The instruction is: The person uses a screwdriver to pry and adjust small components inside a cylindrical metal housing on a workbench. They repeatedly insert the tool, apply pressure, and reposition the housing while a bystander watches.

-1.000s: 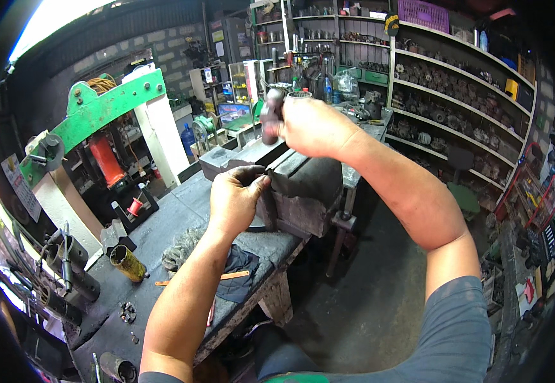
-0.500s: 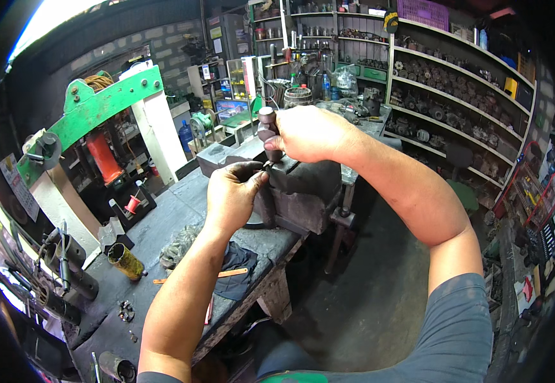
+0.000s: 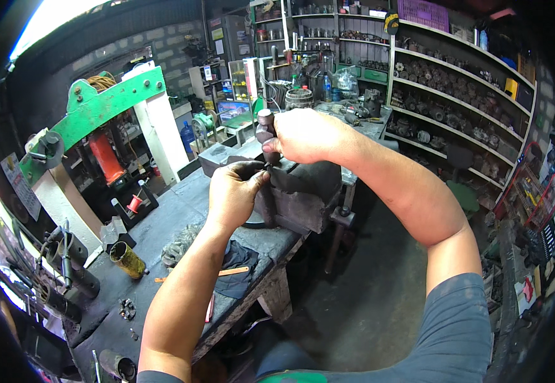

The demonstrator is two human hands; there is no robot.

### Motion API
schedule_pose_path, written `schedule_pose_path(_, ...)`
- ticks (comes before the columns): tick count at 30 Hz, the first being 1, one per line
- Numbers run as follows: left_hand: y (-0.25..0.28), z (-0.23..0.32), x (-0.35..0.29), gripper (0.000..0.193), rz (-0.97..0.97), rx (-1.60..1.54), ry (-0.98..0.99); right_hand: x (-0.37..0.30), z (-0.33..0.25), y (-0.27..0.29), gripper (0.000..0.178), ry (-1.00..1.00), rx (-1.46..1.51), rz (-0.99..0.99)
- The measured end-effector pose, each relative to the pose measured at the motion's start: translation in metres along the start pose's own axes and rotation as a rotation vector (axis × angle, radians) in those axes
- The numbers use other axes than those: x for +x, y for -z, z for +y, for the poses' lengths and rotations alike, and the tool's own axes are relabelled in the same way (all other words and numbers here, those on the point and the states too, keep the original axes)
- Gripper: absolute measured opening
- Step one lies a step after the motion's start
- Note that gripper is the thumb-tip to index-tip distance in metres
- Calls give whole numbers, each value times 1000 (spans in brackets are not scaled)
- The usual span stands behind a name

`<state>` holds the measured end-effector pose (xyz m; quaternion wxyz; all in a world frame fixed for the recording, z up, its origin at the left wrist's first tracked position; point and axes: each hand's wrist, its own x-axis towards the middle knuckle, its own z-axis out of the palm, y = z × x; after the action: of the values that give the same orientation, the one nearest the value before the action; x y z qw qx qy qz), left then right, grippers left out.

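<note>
My right hand (image 3: 306, 135) is closed round a hammer, whose dark metal head (image 3: 265, 121) stands upright at the fingers. The handle is mostly hidden in the grip. Just below and to the left, my left hand (image 3: 231, 195) pinches a small dark piece (image 3: 268, 167) between thumb and fingers, right under the hammer head. What kind of piece it is, I cannot make out. Both hands are over a large dark bench vise (image 3: 300, 201) at the edge of the workbench.
On the workbench (image 3: 178, 201) lie a dark cloth (image 3: 238, 281), a thin orange strip (image 3: 233, 271) and a yellowish can (image 3: 126, 260). A green-and-white press frame (image 3: 108, 102) stands at the left. Shelves of metal parts (image 3: 450, 92) line the right. The vise handle (image 3: 336, 246) hangs beyond the bench edge.
The hammer and my right hand are slightly lower, closer to the piece in my left fingers. My left hand keeps its pinch almost in place.
</note>
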<state>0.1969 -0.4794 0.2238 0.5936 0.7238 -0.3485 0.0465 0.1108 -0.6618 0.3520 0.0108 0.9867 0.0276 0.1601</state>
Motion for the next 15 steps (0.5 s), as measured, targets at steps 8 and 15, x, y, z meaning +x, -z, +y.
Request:
schedule_pose_path(8,39,-16,-68,24,217,-51,-111,-62,-19,-13,57,31,355,281)
schedule_pose_path(15,98,-35,-226,34,392,-459,171,-87,-88,-160,55,239,278,29)
